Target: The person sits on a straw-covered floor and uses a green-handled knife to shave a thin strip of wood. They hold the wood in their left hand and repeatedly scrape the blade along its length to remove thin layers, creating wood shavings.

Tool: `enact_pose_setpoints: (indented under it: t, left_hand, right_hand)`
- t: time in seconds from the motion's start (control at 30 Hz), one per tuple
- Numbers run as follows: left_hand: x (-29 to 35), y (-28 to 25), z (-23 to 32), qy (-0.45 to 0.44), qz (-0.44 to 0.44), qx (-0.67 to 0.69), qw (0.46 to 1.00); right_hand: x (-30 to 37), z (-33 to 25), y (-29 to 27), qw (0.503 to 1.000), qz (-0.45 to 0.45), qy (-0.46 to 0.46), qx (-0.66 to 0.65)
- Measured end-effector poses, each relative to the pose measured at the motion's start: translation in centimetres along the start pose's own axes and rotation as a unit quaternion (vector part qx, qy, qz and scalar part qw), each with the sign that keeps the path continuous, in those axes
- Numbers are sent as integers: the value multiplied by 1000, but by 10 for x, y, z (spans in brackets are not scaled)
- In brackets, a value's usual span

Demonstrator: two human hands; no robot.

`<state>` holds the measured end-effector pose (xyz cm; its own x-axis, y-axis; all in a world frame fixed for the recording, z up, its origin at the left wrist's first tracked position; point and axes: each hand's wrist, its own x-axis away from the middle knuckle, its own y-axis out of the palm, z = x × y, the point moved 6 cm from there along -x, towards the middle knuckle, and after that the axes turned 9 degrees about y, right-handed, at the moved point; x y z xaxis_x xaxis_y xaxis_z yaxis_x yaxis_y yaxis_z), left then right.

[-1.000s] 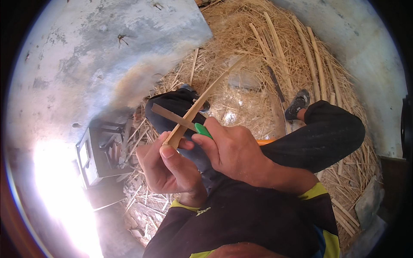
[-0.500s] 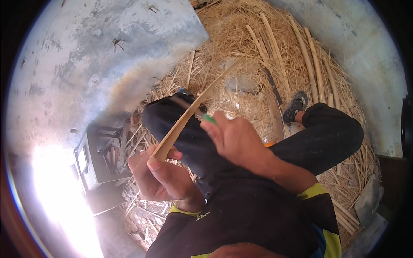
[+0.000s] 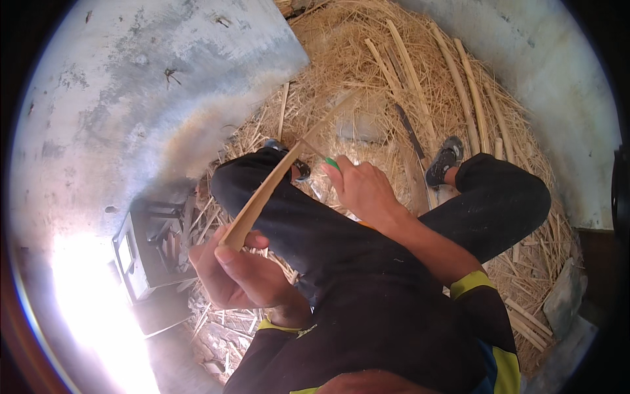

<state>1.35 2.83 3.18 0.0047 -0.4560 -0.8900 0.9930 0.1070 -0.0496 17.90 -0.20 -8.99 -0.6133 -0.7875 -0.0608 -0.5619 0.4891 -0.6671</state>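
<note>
My left hand (image 3: 239, 276) pinches the near end of a long, pale wooden strip (image 3: 264, 187) between thumb and fingers. The strip slants up and away to the right, narrowing toward a blurred far end. My right hand (image 3: 369, 196) is closed around the green handle (image 3: 333, 163) of a knife. Its thin blade (image 3: 314, 150) reaches left to the strip, around the middle of its length; whether it touches the edge or crosses behind, I cannot tell. Most of the handle is hidden in my fist.
Shavings and straw-like scraps (image 3: 341, 39) cover the floor around my legs. Long wooden strips (image 3: 469, 98) lie at the far right, near a dark narrow blade-like piece (image 3: 408, 131). A flat stone (image 3: 357, 128) is ahead. A grey box-like object (image 3: 134, 259) stands at the left by the pale wall (image 3: 131, 98).
My right hand and the knife have moved away from me along the strip, toward its far end. My left hand keeps its hold, shifted slightly left. The strip's far end is now blurred.
</note>
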Motion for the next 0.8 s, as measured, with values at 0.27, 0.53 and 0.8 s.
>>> enact_pose_setpoints:
  t: [0.27,0.53,0.8]
  left_hand:
    - [1,1,5,-1,-7,-10,1000]
    - [4,3,3,0,-16,-10,1000]
    - [4,7,8,2,-15,-10,1000]
  right_hand:
    - [-5,18,4,999,10,34,-4]
    - [8,-7,-13,1000,-18,17,-7]
    - [19,-26,-30,997,-39,-38,-56]
